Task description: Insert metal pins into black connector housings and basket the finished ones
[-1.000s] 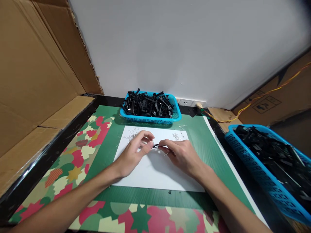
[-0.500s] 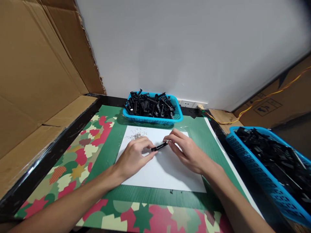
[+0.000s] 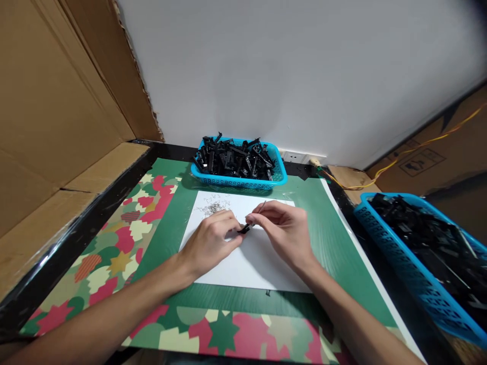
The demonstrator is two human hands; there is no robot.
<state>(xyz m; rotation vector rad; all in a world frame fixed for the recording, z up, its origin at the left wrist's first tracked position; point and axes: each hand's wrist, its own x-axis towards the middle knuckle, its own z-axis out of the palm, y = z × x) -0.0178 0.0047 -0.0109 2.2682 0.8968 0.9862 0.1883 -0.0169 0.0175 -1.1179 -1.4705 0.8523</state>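
Note:
My left hand (image 3: 215,233) is closed, pinching a small black plastic part (image 3: 246,228) between thumb and forefinger just above the white sheet (image 3: 243,268). At the part's right end, the thumb and fingers of my right hand (image 3: 283,225) are pressed together. From behind those fingers a thin, metal-looking rod (image 3: 263,206) sticks up; its full shape is hidden. A loose pile of fine wire pieces (image 3: 213,207), like small springs or clips, lies on the sheet's far left corner.
Behind the sheet stands a blue basket (image 3: 239,183) heaped with black plastic parts. Another blue basket (image 3: 414,274) of black pieces is at the right. Cardboard (image 3: 57,101) walls the left side. A yellow-red cable (image 3: 376,175) runs from a wall socket (image 3: 294,157).
My right hand has shifted left along the black part and turned, its fingers now pinched together with the thin rod showing. My left hand keeps its hold. The view has tilted slightly.

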